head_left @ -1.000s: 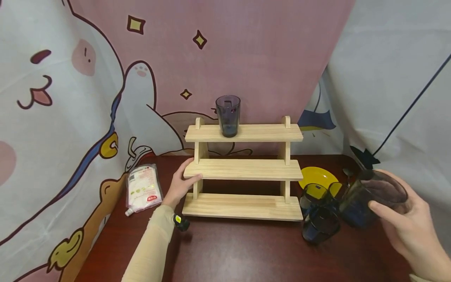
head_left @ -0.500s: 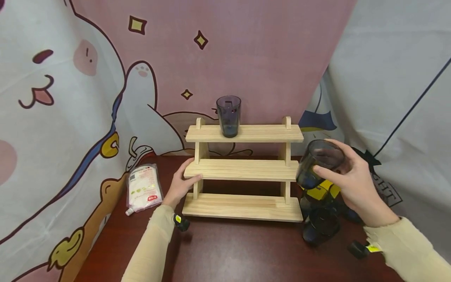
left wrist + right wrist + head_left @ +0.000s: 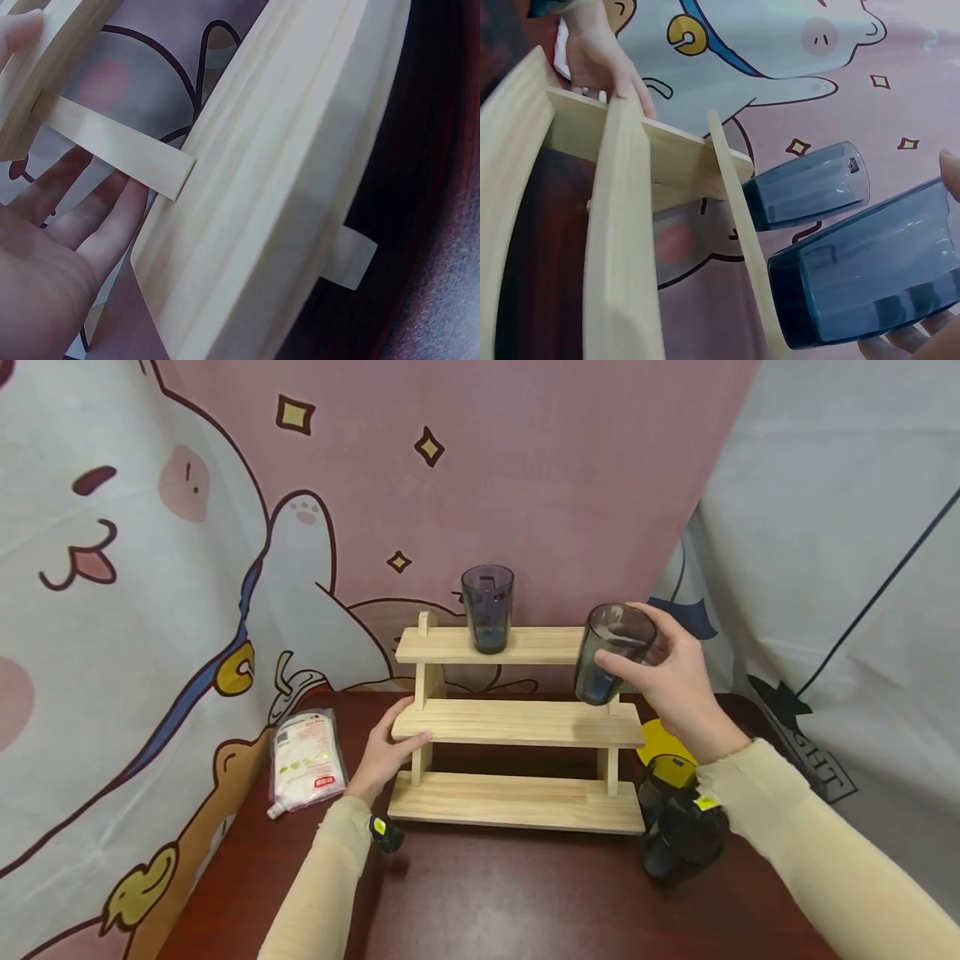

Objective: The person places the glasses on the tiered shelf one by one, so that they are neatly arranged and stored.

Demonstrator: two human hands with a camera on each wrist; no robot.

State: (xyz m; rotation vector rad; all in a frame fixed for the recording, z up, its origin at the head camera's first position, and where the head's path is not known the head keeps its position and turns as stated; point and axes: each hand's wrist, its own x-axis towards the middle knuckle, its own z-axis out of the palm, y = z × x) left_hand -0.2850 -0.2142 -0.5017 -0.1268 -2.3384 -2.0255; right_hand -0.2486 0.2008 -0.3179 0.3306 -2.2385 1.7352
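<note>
Pale wood forms one rack (image 3: 405, 722) with three shelves, positioned on the dark red surface (image 3: 510, 893). Two hands are at work, one per item. The left hand (image 3: 384, 756) grips the rack at the left end of the middle shelf (image 3: 510, 721). The right hand (image 3: 678, 685) is clamped on one smoked glass (image 3: 610, 639), thumb on the near side; the glass is tilted slightly above the right part of the rack, level with the top shelf (image 3: 543, 646). Whether its base touches the wood cannot be told. One second glass (image 3: 488, 614) stands upright on the top shelf, left of centre. At the rack's right side, at least two dark glasses (image 3: 662, 860) stand together; the right forearm and wrist gear obstruct a full count. One yellow plate (image 3: 658, 739) lies behind them. One clear packet (image 3: 306, 756) lies to the left.

The left wrist view shows the left hand's fingers extending behind the rack's upright, a detail largely hidden from the head. The right wrist view shows flat facets and a thick, dark blue base on the gripped glass, with fingertips along its far side.
</note>
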